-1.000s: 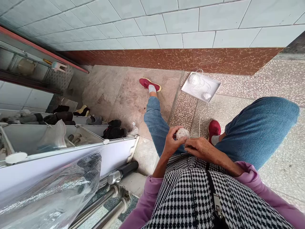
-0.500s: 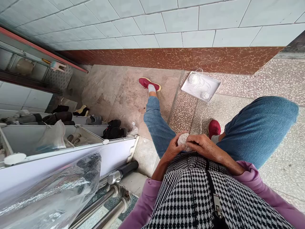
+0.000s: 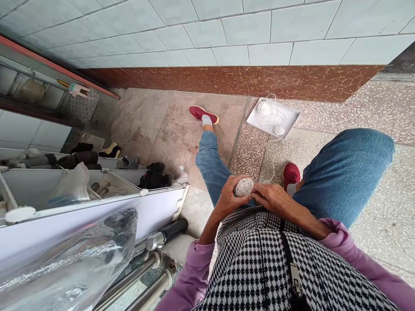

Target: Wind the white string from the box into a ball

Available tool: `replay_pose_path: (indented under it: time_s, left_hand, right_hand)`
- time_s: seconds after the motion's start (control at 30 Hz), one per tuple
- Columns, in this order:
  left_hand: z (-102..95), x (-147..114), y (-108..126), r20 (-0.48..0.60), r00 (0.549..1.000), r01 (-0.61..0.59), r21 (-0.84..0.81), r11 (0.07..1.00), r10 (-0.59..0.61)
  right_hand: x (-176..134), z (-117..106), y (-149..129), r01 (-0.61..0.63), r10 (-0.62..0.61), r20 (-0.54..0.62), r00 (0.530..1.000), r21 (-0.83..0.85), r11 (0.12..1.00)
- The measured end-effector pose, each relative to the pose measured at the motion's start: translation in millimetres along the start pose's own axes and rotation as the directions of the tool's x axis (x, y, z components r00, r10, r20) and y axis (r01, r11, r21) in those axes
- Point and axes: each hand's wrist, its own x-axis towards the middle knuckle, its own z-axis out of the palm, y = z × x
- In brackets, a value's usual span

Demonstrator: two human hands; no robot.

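Observation:
My left hand (image 3: 231, 196) is curled round a ball of off-white yarn (image 3: 244, 187) above my lap. Close against the ball's right side is my right hand (image 3: 271, 198), its fingers pinched together at the yarn. A loose strand (image 3: 273, 163) runs from beside the right hand across the floor to a shallow white tray (image 3: 290, 115). In that tray lie a loosely wound skein of white yarn (image 3: 265, 109) and a smaller ball (image 3: 279, 130). The pinched fingertips hide where the strand meets the ball.
On the left stands a white shoe rack (image 3: 162, 198) holding several shoes, with a clear plastic sheet (image 3: 81, 255) before it. Metal tubes (image 3: 142, 276) lie nearby. A tiled wall (image 3: 246, 30) rises ahead, and my feet in red shoes (image 3: 204, 114) rest on the floor.
The left hand and the ball have shifted slightly left, showing more of the ball. My right hand has drawn off its top to its side. The floor strand has gone slacker; my right knee moved inward.

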Motion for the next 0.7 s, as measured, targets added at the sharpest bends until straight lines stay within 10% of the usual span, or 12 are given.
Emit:
replay_pose_path:
  time_s: [0.43,0.7]
  left_hand:
    - [1.2,2,2,-0.045,0.999,0.003,0.072,0.997,0.001]
    - [7.0,12,10,-0.012,0.978,0.189,-0.356,0.915,-0.207]
  right_hand:
    - [-5,13,16,-0.055,0.054,0.016,0.998,0.145,0.988]
    - [0,-3,15,0.025,0.101,-0.191,0.976,0.565,0.825]
